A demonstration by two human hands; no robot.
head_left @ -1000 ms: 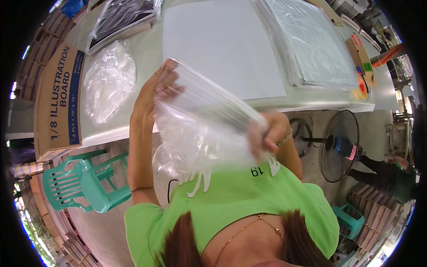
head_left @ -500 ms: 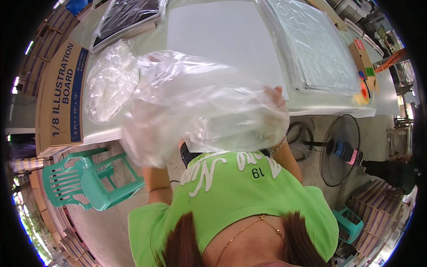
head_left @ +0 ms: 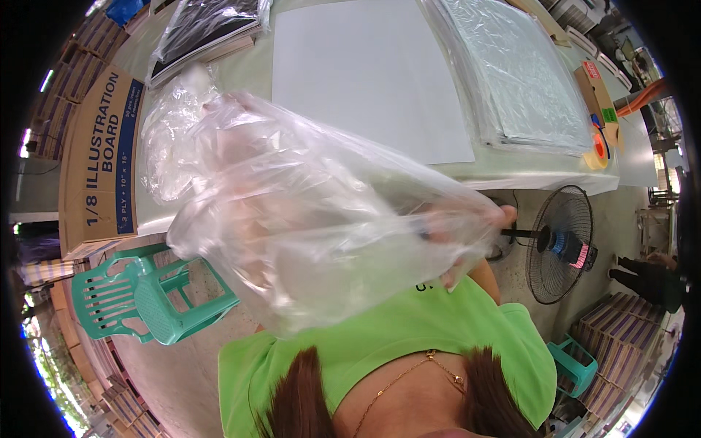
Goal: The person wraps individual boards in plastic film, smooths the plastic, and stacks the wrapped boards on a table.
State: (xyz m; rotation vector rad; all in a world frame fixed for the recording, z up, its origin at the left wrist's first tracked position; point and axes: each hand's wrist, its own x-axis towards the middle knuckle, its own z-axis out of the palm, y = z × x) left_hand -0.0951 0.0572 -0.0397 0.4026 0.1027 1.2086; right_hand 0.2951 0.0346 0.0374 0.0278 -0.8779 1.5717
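Note:
A large clear plastic bag (head_left: 321, 219) is spread wide in front of my chest, over the near edge of the table. My right hand (head_left: 467, 233) grips its right end, fingers closed on the film. My left hand (head_left: 234, 146) shows only dimly through the plastic at the bag's upper left and holds that end. Beyond the bag a big white board (head_left: 365, 73) lies flat on the table.
A stack of plastic-wrapped sheets (head_left: 511, 73) lies at the table's right, a crumpled clear bag (head_left: 168, 139) and a wrapped dark pile (head_left: 204, 29) at its left. A cardboard box (head_left: 102, 153), a green plastic chair (head_left: 139, 292) and a floor fan (head_left: 562, 241) stand around.
The bag, first bunched between my hands, has been opened and swung up and leftward. My right hand moved right and lower; my left went up behind the film.

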